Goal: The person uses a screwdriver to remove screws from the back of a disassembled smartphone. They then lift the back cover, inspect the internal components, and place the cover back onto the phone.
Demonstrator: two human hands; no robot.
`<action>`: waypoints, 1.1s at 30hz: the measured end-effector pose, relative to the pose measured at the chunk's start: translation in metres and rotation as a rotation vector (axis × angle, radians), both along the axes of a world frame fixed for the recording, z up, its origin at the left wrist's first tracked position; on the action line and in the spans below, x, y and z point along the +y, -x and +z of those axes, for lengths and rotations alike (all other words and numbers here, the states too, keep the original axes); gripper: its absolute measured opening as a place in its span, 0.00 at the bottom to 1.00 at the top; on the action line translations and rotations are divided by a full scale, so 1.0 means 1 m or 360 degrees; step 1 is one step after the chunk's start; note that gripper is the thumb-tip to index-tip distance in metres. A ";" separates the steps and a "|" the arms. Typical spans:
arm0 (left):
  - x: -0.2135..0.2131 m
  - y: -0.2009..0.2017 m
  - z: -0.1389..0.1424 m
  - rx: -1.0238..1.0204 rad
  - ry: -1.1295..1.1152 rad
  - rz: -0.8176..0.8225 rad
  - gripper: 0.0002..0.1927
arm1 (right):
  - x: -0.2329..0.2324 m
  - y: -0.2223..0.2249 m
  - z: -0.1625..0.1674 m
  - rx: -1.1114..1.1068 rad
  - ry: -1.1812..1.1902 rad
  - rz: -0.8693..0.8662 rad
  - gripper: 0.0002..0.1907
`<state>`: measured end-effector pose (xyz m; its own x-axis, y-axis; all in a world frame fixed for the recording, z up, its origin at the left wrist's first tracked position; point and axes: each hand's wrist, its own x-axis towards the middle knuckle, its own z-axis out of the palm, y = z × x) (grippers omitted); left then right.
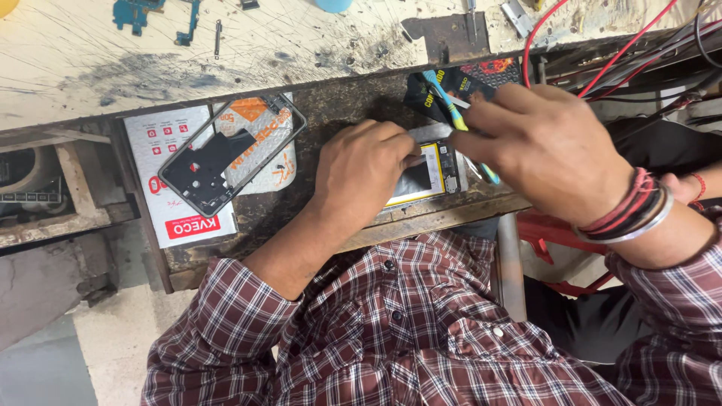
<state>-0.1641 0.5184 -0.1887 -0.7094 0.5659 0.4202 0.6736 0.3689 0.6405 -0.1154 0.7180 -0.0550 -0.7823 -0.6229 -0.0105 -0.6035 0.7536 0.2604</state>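
A scuffed, ink-stained tabletop fills the top of the view, and below its edge sits a darker, lower work ledge where everything is going on. Far out to the left of both hands, a bare phone frame lies tilted across some white printed packaging, well apart from the action and untouched.

Moving in: the left hand is curled over, knuckles up, pressing down on the near end of an opened phone. Fingers are folded, not spread; it looks like a pinning hold more than a grip, though the fingertips are hidden beneath the hand.

The phone itself lies between the two hands, its long axis running roughly left to right along the ledge, with the yellow-edged battery area showing just right of the left hand's knuckles. That is the line that matters here: left hand at one end, right hand coming in over the other.

Now the right hand, banded at the wrist, hovers just above and to the right of the phone, fingers pinched shut around a slim blue-and-yellow tool. The tool slants down towards the phone's right end; its tip is close, but contact cannot be made out. The left is the nearer of the two, already resting on the device. Red wires trail away beyond the right hand.
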 end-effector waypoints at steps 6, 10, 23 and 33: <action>0.001 -0.003 0.006 -0.0293 -0.0286 0.0013 0.05 | 0.009 -0.017 -0.006 -0.0075 0.0551 -0.0357 0.11; 0.004 -0.007 0.007 -0.0568 -0.0456 -0.0050 0.06 | 0.007 -0.030 -0.020 -0.0147 0.0830 -0.0618 0.11; 0.011 -0.006 -0.005 -0.0093 -0.0120 -0.0120 0.04 | 0.026 -0.050 -0.038 0.0098 0.0454 -0.0713 0.06; 0.011 -0.008 -0.009 0.0035 -0.0042 -0.0195 0.02 | 0.018 -0.052 -0.035 0.0110 0.0339 -0.0669 0.07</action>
<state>-0.1562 0.5294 -0.1978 -0.6262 0.6362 0.4507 0.7265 0.2664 0.6334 -0.0634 0.7360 -0.0900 -0.9613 -0.2348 0.1440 -0.2216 0.9698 0.1023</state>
